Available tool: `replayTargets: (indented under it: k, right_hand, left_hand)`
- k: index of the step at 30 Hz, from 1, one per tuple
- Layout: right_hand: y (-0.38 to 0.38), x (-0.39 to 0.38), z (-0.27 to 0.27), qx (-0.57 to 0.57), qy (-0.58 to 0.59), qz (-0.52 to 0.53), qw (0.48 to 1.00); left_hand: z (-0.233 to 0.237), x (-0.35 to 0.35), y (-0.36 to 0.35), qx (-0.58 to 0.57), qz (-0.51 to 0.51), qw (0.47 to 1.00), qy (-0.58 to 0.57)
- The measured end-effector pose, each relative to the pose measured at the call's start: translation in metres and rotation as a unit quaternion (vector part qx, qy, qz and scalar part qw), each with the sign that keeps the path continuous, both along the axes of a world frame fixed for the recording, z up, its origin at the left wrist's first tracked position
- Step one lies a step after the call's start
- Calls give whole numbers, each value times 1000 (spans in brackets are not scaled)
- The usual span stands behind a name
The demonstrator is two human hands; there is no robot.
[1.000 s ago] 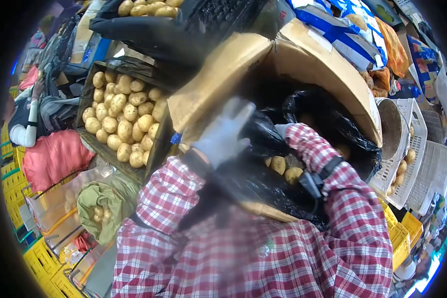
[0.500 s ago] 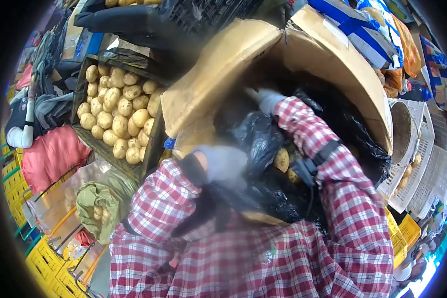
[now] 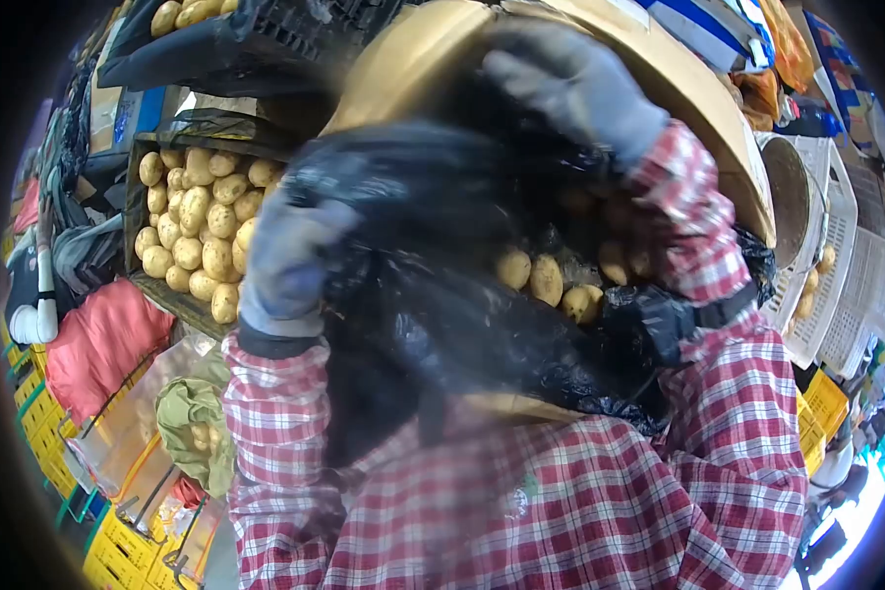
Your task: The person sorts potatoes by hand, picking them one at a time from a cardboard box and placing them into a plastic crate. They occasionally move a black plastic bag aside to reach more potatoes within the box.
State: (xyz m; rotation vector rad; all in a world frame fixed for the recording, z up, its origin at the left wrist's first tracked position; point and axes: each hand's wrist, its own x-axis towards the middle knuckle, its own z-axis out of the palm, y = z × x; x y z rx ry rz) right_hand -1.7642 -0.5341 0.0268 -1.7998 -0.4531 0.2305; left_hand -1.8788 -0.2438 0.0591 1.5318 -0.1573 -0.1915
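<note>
One big cardboard box [image 3: 408,59] fills the middle of the view, its brown flaps rising at the far side and a strip of its near edge showing close to the wearer's body. Inside it sits a black plastic bag [image 3: 501,334], spread wide as a lining and pulled up over the box's left side, where the film is blurred. To the left stands a crate [image 3: 167,303], lined with dark sheeting and heaped with potatoes. White plastic crates [image 3: 860,305] lean at the right, beyond the box. A pink sack [image 3: 108,344] slumps at the far left, and a green sack [image 3: 179,418], with a few pale potatoes in its mouth, is below it and to its right. Both hands wear grey gloves. The left hand [image 3: 295,256] is closed on the black film at the box's left. The right hand [image 3: 575,93] is raised over the far part of the box, its fingers bent (their tips blur into the dark, so I cannot tell whether they pinch any plastic). Smallest are the loose potatoes [image 3: 547,278] down in the bag, a short row between the film's folds and the right forearm.
</note>
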Motion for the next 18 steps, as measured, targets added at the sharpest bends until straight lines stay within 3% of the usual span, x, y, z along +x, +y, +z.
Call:
replayTargets:
  k: [1, 3, 4, 5, 7, 9, 10, 11, 12, 13, 15, 17, 18]
  right_hand:
    - [-6, -4, 20, 74, -8, -6, 997]
    - [-19, -27, 88, 57, 104, -24, 993]
    - [-31, -32, 103, 38, 140, 63, 987]
    - [-32, -44, 103, 9, 243, 68, 968]
    - [-31, -42, 41, -74, 183, 248, 948]
    - [-14, -56, 14, -256, 164, 281, 910]
    - [-9, -62, 6, -218, 73, 206, 951]
    - [-5, -67, 2, -175, -18, 129, 976]
    - [-1, -69, 3, -58, 53, 20, 997]
    - [5, -67, 7, 116, 133, -100, 979]
    - [10, -64, 36, 193, 45, -186, 962]
    - [8, -62, 42, 127, 28, -53, 990]
    - [8, -54, 28, 25, -47, 89, 995]
  left_hand:
    - [-7, -2, 6, -33, 43, 999, 0]
    - [-1, -6, 6, -167, 114, 978, 52]
    - [7, -8, 2, -265, 141, 948, 107]
    - [9, -8, 1, -291, 113, 944, 107]
    - [15, -7, -5, -318, 76, 936, 127]
    - [33, -11, -28, -292, 81, 933, 194]
    - [45, -18, -45, -263, 96, 929, 240]
    - [49, -23, -53, -220, 58, 936, 269]
    - [50, -27, -60, -176, -21, 941, 287]
    - [46, -30, -64, -136, -103, 940, 295]
    - [38, -33, -72, -78, -273, 917, 281]
    - [30, -33, -80, -43, -404, 874, 265]
    - [26, -32, -84, -34, -452, 852, 263]
